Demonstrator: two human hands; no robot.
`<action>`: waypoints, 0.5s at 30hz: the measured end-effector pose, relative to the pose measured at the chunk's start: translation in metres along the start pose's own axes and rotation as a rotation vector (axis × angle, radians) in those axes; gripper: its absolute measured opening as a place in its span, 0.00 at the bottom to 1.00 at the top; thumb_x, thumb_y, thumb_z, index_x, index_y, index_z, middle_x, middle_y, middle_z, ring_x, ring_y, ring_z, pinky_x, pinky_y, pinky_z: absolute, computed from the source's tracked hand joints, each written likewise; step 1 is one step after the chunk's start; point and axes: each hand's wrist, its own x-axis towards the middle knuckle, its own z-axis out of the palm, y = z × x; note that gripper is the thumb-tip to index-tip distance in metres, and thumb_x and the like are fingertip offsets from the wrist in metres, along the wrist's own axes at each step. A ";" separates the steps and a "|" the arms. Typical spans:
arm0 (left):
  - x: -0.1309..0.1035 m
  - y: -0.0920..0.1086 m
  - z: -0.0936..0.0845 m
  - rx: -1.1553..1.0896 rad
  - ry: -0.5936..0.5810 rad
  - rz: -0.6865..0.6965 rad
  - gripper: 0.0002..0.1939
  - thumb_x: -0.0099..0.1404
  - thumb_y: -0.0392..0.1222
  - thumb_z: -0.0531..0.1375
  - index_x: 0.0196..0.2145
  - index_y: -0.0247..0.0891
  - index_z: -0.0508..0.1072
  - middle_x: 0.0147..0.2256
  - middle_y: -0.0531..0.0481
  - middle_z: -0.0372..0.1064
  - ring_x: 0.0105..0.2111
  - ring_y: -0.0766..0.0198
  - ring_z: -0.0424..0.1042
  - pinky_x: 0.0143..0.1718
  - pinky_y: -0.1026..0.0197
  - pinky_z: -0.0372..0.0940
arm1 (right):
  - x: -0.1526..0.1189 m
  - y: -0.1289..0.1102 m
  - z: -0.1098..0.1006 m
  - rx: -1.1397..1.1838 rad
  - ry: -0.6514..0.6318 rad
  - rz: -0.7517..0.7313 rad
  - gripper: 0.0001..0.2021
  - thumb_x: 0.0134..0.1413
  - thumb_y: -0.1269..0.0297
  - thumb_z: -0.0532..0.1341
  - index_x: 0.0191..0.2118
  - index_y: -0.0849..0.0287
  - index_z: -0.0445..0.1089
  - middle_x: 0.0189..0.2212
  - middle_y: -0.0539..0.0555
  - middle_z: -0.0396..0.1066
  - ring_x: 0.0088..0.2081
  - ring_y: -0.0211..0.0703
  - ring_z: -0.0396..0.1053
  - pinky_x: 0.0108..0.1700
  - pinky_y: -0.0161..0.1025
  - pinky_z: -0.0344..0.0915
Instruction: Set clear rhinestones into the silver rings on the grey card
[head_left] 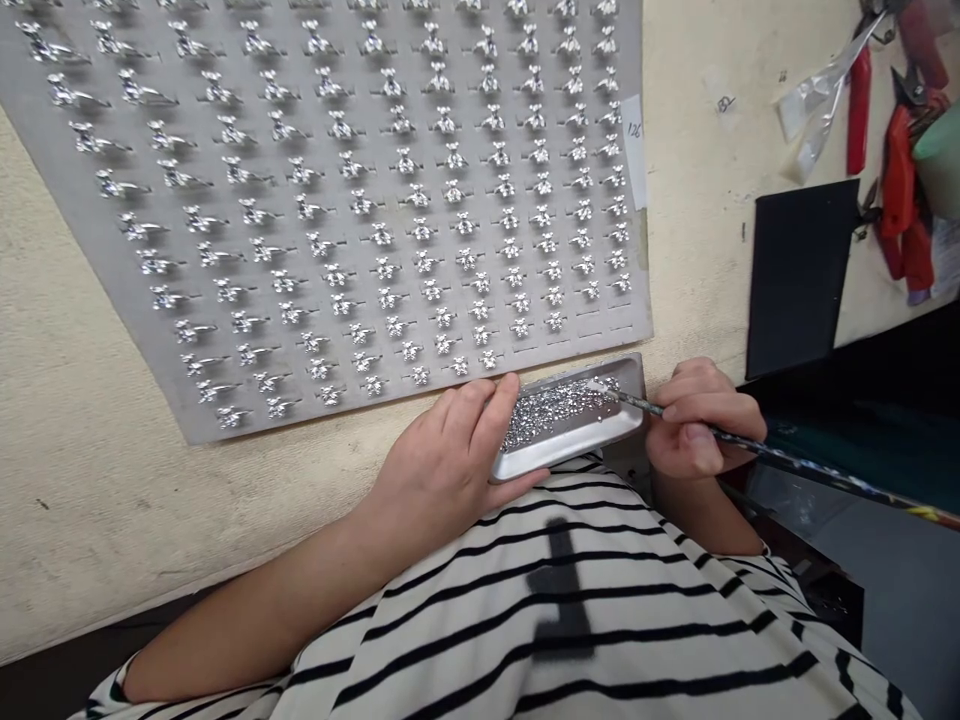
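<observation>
My left hand (450,440) grips the left end of a small shallow metal tray (574,437), thumb and fingers on its sides. Many tiny sparkling stones (551,408) lie spread over the tray's floor. In my right hand (701,418) is a long thin stick (787,460) with a speckled dark shaft, pinched near its lower end. Its pale tip touches or hovers just over the stones at the tray's right side. Beyond the tray lies a grey slotted board (375,215) with rows of silver bear-shaped rings standing in it; several slots at its near right corner hold no ring.
A paper label (634,150) is on the board's right edge. To the right are a black flat pad (802,280), red-handled pliers (896,180), a clear plastic bag (817,105) and a pale green object (941,160). The cream tabletop (75,480) ends close to my body.
</observation>
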 end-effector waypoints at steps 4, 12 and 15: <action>0.000 0.000 0.001 -0.006 0.004 0.000 0.39 0.68 0.60 0.61 0.60 0.19 0.62 0.47 0.32 0.70 0.44 0.51 0.72 0.43 0.54 0.74 | -0.002 0.003 -0.001 0.012 0.015 -0.045 0.06 0.54 0.64 0.53 0.27 0.52 0.64 0.15 0.45 0.57 0.15 0.35 0.52 0.22 0.43 0.48; -0.003 0.001 0.003 -0.008 -0.037 -0.036 0.41 0.68 0.63 0.59 0.62 0.22 0.59 0.49 0.33 0.70 0.47 0.51 0.73 0.46 0.54 0.74 | 0.049 -0.001 0.005 -0.047 0.153 0.000 0.06 0.58 0.64 0.57 0.36 0.53 0.72 0.20 0.45 0.60 0.19 0.34 0.61 0.21 0.40 0.57; -0.004 0.001 0.004 -0.008 -0.048 -0.043 0.41 0.70 0.64 0.56 0.63 0.23 0.57 0.50 0.34 0.70 0.48 0.50 0.73 0.47 0.52 0.74 | 0.089 0.006 0.012 -0.137 0.126 0.015 0.07 0.62 0.64 0.58 0.39 0.54 0.74 0.26 0.47 0.68 0.23 0.33 0.68 0.25 0.39 0.64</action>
